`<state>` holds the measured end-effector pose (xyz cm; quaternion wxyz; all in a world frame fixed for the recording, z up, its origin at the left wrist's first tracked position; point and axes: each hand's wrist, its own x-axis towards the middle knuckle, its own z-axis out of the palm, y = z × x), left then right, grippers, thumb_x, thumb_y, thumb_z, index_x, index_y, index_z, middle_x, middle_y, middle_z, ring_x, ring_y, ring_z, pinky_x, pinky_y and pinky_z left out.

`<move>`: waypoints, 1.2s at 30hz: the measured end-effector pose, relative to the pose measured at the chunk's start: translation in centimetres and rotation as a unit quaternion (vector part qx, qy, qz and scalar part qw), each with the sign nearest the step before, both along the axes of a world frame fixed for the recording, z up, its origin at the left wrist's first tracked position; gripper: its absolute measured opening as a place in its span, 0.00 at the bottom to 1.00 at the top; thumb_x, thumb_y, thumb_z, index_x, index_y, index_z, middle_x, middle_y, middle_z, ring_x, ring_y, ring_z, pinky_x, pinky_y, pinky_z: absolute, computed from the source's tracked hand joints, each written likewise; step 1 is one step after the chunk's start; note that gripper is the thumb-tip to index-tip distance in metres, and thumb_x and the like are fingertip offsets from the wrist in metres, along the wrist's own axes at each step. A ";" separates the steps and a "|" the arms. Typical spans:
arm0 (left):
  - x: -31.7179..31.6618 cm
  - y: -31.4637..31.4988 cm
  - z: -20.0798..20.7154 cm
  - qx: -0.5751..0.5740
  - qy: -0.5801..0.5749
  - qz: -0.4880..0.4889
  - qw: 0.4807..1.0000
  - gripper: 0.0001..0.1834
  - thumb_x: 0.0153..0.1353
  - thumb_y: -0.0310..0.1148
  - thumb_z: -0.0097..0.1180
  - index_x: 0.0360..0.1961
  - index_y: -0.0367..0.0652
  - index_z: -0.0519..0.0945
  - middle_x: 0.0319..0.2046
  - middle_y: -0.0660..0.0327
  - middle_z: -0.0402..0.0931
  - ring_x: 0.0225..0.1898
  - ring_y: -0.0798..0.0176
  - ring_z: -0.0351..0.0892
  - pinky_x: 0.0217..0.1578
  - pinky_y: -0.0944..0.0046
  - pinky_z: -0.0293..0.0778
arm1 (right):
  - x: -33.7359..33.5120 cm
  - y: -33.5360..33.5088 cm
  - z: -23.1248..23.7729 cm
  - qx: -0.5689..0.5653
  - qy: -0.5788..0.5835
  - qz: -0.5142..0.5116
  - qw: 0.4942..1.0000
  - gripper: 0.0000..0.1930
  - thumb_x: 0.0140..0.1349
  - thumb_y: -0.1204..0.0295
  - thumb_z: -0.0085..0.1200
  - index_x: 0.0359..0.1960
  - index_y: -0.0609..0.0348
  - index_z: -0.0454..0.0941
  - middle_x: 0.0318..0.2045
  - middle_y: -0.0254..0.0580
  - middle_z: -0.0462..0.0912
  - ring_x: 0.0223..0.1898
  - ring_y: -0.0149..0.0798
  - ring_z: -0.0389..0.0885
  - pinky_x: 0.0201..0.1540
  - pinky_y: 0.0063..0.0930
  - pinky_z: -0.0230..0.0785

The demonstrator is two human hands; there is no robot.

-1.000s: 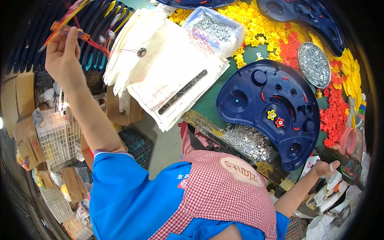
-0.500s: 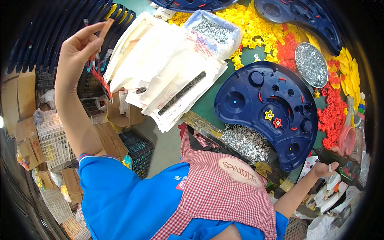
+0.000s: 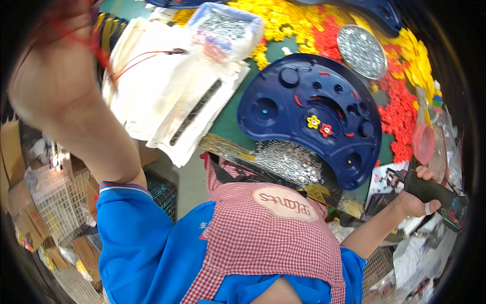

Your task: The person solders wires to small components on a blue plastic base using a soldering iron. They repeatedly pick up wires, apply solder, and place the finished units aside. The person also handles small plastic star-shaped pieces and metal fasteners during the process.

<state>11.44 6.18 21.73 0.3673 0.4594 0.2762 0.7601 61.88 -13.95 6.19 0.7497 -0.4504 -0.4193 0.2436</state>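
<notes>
Raised at the upper left, close to the camera, is my left hand (image 3: 55,76), blurred and with its fingers partly cut off by the picture's edge. Thin red wires (image 3: 104,57) trail from it across white plastic bags (image 3: 147,96), ending in a small dark piece (image 3: 177,51). My right hand (image 3: 415,201) grips a dark green power screwdriver (image 3: 430,191) at the right, its black nose pointing left. Between the hands lies a dark blue curved plastic panel (image 3: 268,134) with round recesses. On it sit a yellow flower piece (image 3: 313,121) and a red one (image 3: 326,130).
Small screws (image 3: 291,164) are heaped at the table's near edge. A bag-lined tub of screws (image 3: 228,25) and a round metal dish of clear parts (image 3: 361,51) stand farther back, among yellow pieces (image 3: 288,23) and red pieces (image 3: 397,111). Crates (image 3: 63,197) stand at the left.
My left hand has come up closer to the camera, its wires now across the bags. The brown strip seen in its fingers is out of sight. The whole view has shifted; my right hand keeps the screwdriver.
</notes>
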 end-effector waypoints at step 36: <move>13.0 -12.3 -21.8 0.069 0.558 -0.237 0.792 0.10 0.41 0.31 0.70 0.28 0.44 0.84 0.29 0.66 0.76 0.29 0.63 0.75 0.31 0.64 0.74 | -19.7 1.6 -1.0 0.027 0.059 0.202 0.977 0.40 0.59 0.42 0.57 0.67 0.51 0.60 0.30 0.33 0.72 0.28 0.31 0.70 0.37 0.29 0.64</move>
